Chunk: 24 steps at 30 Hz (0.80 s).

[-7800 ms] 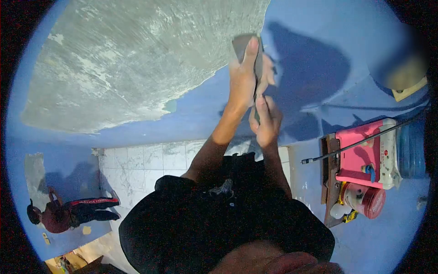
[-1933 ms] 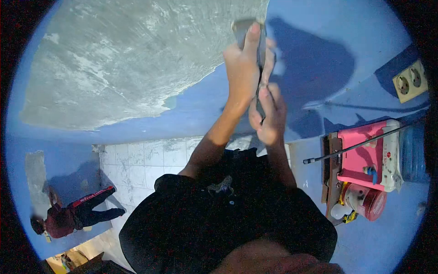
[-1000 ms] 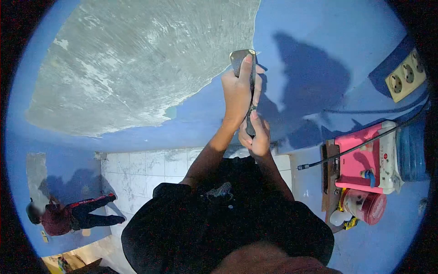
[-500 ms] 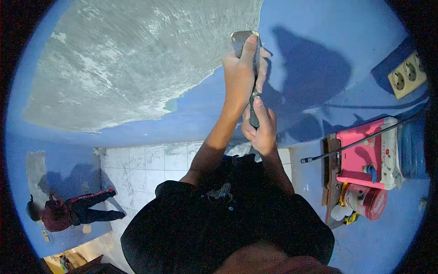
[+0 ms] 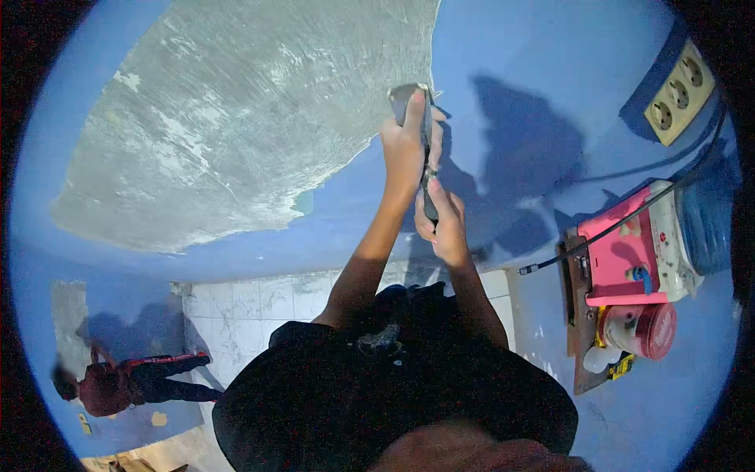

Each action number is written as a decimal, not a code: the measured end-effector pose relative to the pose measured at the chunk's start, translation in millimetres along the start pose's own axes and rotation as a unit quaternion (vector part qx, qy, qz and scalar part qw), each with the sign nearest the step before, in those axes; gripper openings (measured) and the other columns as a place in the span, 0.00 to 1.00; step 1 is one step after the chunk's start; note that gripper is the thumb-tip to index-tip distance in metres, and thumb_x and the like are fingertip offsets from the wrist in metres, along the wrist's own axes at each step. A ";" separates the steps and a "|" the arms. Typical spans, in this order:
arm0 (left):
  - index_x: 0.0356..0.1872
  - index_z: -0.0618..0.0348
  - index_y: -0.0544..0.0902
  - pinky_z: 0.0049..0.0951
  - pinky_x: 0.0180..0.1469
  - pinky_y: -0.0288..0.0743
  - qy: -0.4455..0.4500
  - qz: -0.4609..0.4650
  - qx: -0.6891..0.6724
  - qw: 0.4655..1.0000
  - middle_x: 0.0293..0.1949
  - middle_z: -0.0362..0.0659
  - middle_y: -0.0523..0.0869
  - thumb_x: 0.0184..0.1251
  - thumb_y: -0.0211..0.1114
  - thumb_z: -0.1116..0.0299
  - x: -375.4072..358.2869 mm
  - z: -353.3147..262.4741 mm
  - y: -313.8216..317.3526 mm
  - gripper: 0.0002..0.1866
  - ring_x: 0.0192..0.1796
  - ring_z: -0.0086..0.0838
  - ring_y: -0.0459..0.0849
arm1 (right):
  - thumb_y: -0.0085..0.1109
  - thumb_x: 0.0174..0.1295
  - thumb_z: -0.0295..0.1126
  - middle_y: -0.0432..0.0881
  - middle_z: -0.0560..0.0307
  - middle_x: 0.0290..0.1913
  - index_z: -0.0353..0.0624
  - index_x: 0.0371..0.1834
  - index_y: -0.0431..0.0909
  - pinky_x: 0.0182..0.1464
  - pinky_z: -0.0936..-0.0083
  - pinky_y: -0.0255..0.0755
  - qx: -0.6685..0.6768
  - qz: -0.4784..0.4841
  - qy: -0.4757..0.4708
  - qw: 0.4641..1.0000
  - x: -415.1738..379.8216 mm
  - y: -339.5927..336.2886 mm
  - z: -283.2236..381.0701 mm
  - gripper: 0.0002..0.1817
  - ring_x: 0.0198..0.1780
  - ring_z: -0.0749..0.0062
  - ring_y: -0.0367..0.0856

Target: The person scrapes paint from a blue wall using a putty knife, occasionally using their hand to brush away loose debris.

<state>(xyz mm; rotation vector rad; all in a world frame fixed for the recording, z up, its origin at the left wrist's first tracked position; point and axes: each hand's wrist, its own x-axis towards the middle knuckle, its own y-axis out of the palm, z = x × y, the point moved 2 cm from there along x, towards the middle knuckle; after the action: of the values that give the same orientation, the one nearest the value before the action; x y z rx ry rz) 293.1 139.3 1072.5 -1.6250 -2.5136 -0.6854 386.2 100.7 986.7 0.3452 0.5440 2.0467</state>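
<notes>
A dark scraper [image 5: 399, 101] with a broad blade and a narrow handle is held in both hands against the wall. My left hand [image 5: 403, 153] grips it near the blade, thumb along the top and fingers round the far side. Lower down, my right hand [image 5: 448, 223] is wrapped round the handle. The blade lies at the border between a bare grey patch [image 5: 236, 118] and the blue painted wall [image 5: 535, 47]. A thin ragged edge of paint shows beside the blade tip.
At right are a wall socket strip [image 5: 678, 94], a hanging black cable [image 5: 605, 236], a pink container [image 5: 617, 271], a red-lidded tub [image 5: 649, 330] and a blue water bottle [image 5: 705, 224]. Another person [image 5: 118, 385] stands by the wall at far left. White floor tiles [image 5: 236, 303] lie below.
The view has shifted and tilted slightly. The scraper and both hands have moved a little left and down in view, staying at the patch border. Both hands keep their hold.
</notes>
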 end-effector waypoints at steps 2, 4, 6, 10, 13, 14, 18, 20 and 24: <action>0.26 0.63 0.76 0.22 0.09 0.56 -0.023 -0.002 0.004 1.000 0.11 0.39 0.71 0.68 0.55 0.47 -4.0 9.5 -0.5 0.25 0.07 0.21 0.66 | 0.43 0.69 0.51 0.61 0.66 0.09 0.43 0.20 0.67 0.10 0.84 0.46 0.002 0.000 0.006 1.000 -0.6 -7.9 -8.5 0.25 0.08 0.83 0.55; 0.22 0.65 0.75 0.21 0.09 0.53 -0.016 -0.015 -0.020 1.000 0.09 0.39 0.69 0.70 0.54 0.50 -5.9 10.7 4.3 0.26 0.06 0.20 0.63 | 0.42 0.69 0.51 0.60 0.66 0.09 0.43 0.20 0.67 0.10 0.83 0.46 0.011 0.008 0.001 1.000 -0.9 -13.1 -13.2 0.26 0.08 0.83 0.54; 0.22 0.65 0.75 0.22 0.08 0.52 -0.016 -0.019 -0.023 0.999 0.09 0.39 0.70 0.70 0.54 0.50 -6.1 11.5 6.0 0.26 0.06 0.20 0.63 | 0.40 0.70 0.51 0.59 0.66 0.09 0.42 0.23 0.68 0.09 0.83 0.46 0.016 -0.002 -0.002 1.000 -1.1 -14.4 -12.1 0.25 0.07 0.83 0.53; 0.22 0.64 0.76 0.21 0.10 0.53 -0.046 -0.014 -0.015 0.999 0.09 0.38 0.71 0.71 0.53 0.53 -6.7 14.2 4.6 0.24 0.07 0.19 0.64 | 0.38 0.71 0.50 0.58 0.66 0.09 0.41 0.24 0.69 0.09 0.83 0.46 0.057 -0.010 -0.010 0.998 -0.1 -12.4 -19.0 0.25 0.06 0.82 0.52; 0.22 0.63 0.76 0.21 0.12 0.55 -0.027 0.003 -0.014 1.000 0.10 0.37 0.71 0.71 0.53 0.53 -5.0 14.2 1.9 0.24 0.08 0.19 0.64 | 0.38 0.71 0.50 0.59 0.65 0.08 0.41 0.25 0.70 0.09 0.82 0.45 0.071 -0.008 0.000 0.997 2.7 -13.3 -20.8 0.25 0.05 0.81 0.52; 0.22 0.63 0.76 0.21 0.12 0.55 -0.029 0.006 -0.020 0.999 0.10 0.37 0.71 0.71 0.53 0.52 -5.7 15.1 2.9 0.24 0.08 0.19 0.64 | 0.39 0.71 0.49 0.59 0.65 0.08 0.41 0.24 0.70 0.09 0.82 0.45 0.063 -0.019 0.008 0.998 0.7 -15.8 -22.4 0.25 0.05 0.81 0.52; 0.21 0.62 0.76 0.21 0.12 0.55 -0.041 -0.045 0.016 0.998 0.11 0.35 0.70 0.69 0.54 0.50 -5.1 17.2 8.8 0.25 0.10 0.18 0.65 | 0.41 0.70 0.48 0.59 0.65 0.07 0.41 0.22 0.70 0.09 0.80 0.45 0.057 -0.047 -0.003 0.997 3.6 -18.7 -16.7 0.24 0.05 0.81 0.53; 0.21 0.61 0.76 0.20 0.13 0.56 -0.069 -0.062 -0.008 0.996 0.11 0.35 0.70 0.69 0.55 0.49 -7.7 18.1 10.0 0.25 0.11 0.17 0.65 | 0.42 0.70 0.48 0.60 0.65 0.07 0.41 0.21 0.70 0.10 0.79 0.45 0.049 -0.064 -0.009 0.997 -1.6 -20.2 -13.6 0.25 0.05 0.80 0.54; 0.20 0.61 0.77 0.21 0.13 0.57 -0.041 -0.070 0.012 0.997 0.12 0.35 0.72 0.69 0.55 0.51 -8.4 13.3 9.3 0.24 0.11 0.18 0.66 | 0.44 0.69 0.47 0.62 0.64 0.08 0.42 0.19 0.69 0.11 0.79 0.49 0.022 -0.072 -0.002 0.997 -5.9 -19.9 -16.6 0.24 0.06 0.78 0.58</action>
<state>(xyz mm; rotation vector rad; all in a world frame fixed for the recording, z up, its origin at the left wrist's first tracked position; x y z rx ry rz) 307.3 140.7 1061.1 -1.5092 -2.7039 -0.6122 396.4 100.5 962.2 0.3274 0.5959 1.8966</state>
